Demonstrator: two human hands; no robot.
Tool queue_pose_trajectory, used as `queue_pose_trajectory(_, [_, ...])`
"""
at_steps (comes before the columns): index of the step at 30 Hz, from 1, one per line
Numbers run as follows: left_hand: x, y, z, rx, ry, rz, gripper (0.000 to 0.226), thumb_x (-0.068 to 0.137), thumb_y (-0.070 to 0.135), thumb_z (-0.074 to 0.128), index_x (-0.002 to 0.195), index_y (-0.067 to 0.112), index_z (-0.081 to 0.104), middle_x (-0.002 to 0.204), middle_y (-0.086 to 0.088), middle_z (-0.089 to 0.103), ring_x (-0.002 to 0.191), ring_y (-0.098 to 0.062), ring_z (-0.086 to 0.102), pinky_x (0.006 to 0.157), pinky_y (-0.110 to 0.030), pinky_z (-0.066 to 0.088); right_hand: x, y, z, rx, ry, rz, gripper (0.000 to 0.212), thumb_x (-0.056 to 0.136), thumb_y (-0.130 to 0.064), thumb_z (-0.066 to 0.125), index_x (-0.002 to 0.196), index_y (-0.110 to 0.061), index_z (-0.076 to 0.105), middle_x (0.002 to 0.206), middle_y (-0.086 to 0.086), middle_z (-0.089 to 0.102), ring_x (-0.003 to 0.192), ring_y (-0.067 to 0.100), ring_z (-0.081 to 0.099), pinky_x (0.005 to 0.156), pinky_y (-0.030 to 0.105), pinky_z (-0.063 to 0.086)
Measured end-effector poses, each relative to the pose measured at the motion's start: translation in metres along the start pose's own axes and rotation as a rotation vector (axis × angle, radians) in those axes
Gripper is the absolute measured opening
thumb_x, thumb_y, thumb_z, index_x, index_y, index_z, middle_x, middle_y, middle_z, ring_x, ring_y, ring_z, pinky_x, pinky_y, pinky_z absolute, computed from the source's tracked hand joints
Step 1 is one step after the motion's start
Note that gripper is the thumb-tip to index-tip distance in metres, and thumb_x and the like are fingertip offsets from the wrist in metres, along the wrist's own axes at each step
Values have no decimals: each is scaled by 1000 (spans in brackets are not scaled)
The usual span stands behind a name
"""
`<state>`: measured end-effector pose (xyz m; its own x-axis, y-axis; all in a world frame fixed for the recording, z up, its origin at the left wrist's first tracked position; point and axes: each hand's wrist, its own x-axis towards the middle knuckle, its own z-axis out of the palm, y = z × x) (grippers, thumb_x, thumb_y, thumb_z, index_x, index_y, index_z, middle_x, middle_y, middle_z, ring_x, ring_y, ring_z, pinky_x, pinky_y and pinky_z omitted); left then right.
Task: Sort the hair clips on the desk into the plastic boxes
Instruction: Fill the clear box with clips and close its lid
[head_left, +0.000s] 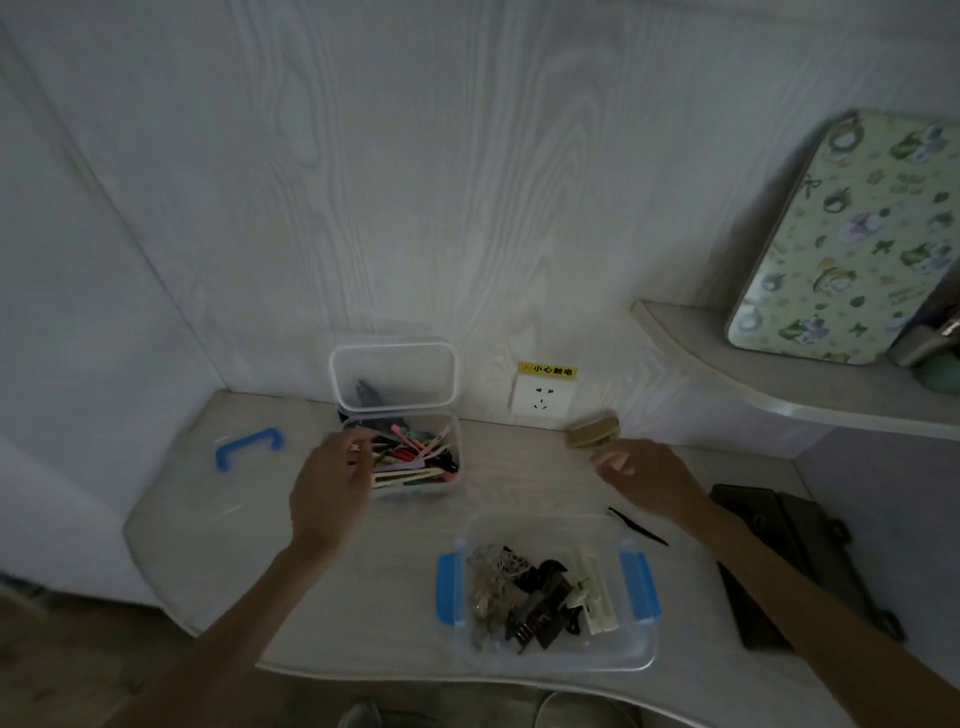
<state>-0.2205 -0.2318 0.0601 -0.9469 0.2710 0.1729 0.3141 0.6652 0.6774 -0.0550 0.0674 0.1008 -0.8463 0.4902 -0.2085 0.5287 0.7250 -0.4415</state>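
Bare desk (519, 483) lies open between far box (410, 457) and near box (550, 587).

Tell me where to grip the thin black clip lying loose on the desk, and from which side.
Pinch the thin black clip across its narrow width near the middle, coming straight down from above. It lies flat on the desk, slanted, beside the right forearm, with bare surface around it. The right hand looks nearest.

We see a dim, bluish, soft picture; both hands blur slightly, and straight wall lines bow near the edges.
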Motion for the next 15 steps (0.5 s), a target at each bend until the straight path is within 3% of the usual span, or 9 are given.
queue_pose_trajectory(2, [23, -19, -1, 3, -46, -232, 36, 93, 12, 46, 130, 12, 50, 128, -14, 57, 113, -29, 56, 94, -42, 45, 27, 1, 4, 202, 84, 208, 39, 88, -24, 61, 123, -10, 54, 126, 12, 58, 112, 25, 56, 88, 25, 41])
queue_pose_trajectory(4, [39, -31, 2, 62, -213, -442, 48, 94, 10, 43, 140, 3, 35, 143, -21, 42, 129, -37, 42, 106, -44, 34, 46, 2, 8, 307, 104, 394, 69, 85, -27, 65, 140, -5, 32, 140, 21, 41, 127, 33, 43, 102, 35, 39])
queue_pose_trajectory(5, [45, -36, 6, 95, -283, -510, 46, 95, 11, 42, 139, 1, 36, 142, -22, 42, 128, -38, 43, 104, -43, 35, 57, 2, 12, 356, 90, 472, 81, 84, -32, 66, 145, -3, 20, 145, 23, 32, 132, 36, 36, 108, 40, 35])
queue_pose_trajectory(7, [49, -39, 15, 125, -344, -532, 31, 95, 18, 46, 120, 3, 56, 122, -24, 58, 109, -38, 56, 89, -39, 43, 72, 3, 20, 437, 67, 577, 90, 84, -39, 64, 146, -1, 10, 149, 24, 24, 136, 37, 30, 112, 46, 31])
queue_pose_trajectory(10, [46, -37, 20, 86, -319, -499, 22, 91, 30, 55, 92, 12, 65, 94, -19, 68, 78, -31, 58, 69, -32, 42, 86, 3, 30, 495, 113, 574, 76, 86, -40, 61, 141, 1, 28, 143, 20, 39, 127, 36, 44, 107, 46, 37])
queue_pose_trajectory(13, [41, -34, 22, 23, -303, -482, 22, 92, 32, 53, 93, 14, 66, 86, -16, 68, 74, -28, 60, 66, -32, 44, 88, 4, 38, 595, 181, 577, 50, 85, -32, 64, 124, -2, 50, 124, 20, 58, 109, 35, 59, 92, 37, 48])
queue_pose_trajectory(15, [37, -29, 27, -122, -329, -484, 18, 92, 27, 54, 97, 14, 66, 89, -18, 68, 81, -32, 64, 75, -38, 53, 86, 6, 40, 658, 186, 586, 27, 84, -24, 67, 105, -8, 60, 111, 20, 66, 91, 31, 65, 83, 39, 52])
